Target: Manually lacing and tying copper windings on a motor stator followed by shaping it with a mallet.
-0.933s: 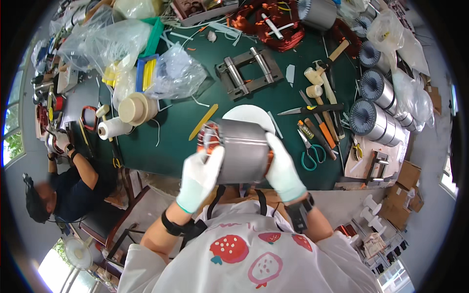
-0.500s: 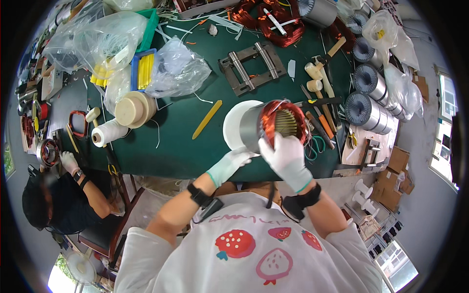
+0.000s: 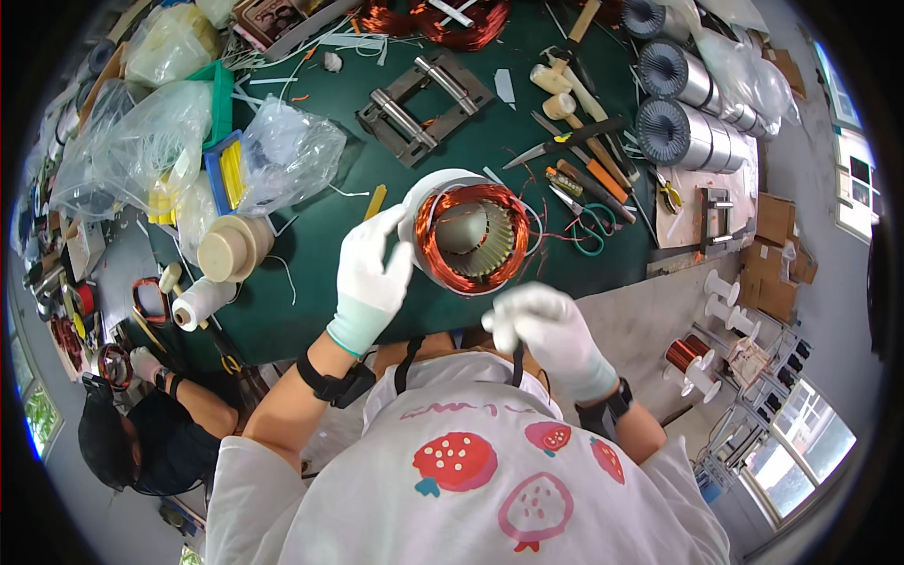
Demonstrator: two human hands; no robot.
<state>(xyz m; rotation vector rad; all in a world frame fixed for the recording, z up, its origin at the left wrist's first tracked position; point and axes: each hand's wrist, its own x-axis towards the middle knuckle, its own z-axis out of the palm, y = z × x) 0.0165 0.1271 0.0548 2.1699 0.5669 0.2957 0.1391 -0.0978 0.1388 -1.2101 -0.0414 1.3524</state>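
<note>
A motor stator [image 3: 494, 247] stands near the table's front edge, its open end facing up. An orange-red copper winding rings its bore, and thin wire leads trail off its right side. My left hand [image 3: 369, 273], in a white glove, is at the stator's left side, fingers spread, fingertips at its outer wall. Whether they press on it I cannot tell. My right hand [image 3: 551, 334], gloved too, hovers apart from the stator at its lower right. Its fingers are curled in and slightly blurred; anything inside them is hidden.
Right of the stator lie green-handled scissors [image 3: 591, 226], a knife [image 3: 565, 141] and mallets [image 3: 551, 80]. A steel frame with two rollers [image 3: 424, 108] sits behind. Plastic bags [image 3: 292, 155] and spools [image 3: 231, 247] stand left. Another person [image 3: 141, 433] works at far left.
The stator has gone from tilted to upright, its bore now facing up. My left hand has moved to its left side. My right hand has let go and drawn back toward me.
</note>
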